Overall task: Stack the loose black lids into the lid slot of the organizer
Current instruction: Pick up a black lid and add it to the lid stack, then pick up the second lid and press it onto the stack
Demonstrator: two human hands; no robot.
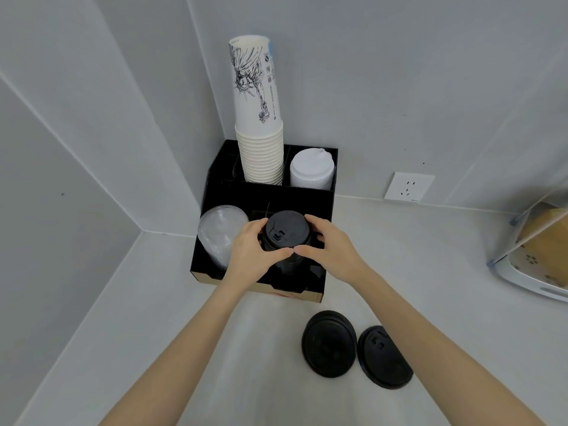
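Our left hand (250, 252) and right hand (330, 247) both cup black lid stack (286, 230) in organizer (267, 195), fingers curled snug around it, thumbs touching at 6 o'clock; two loose lids (329, 344) on surface (430, 272).

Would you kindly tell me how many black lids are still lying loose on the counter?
2 spots: a black lid that may be several nested, and a single black lid touching its right side. Both hands grip the black lid stack in the organizer.

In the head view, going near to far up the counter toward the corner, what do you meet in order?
Loose black lids on the counter → stack of black lids gripped by left hand and right hand in the organizer front → white lids in the back row.
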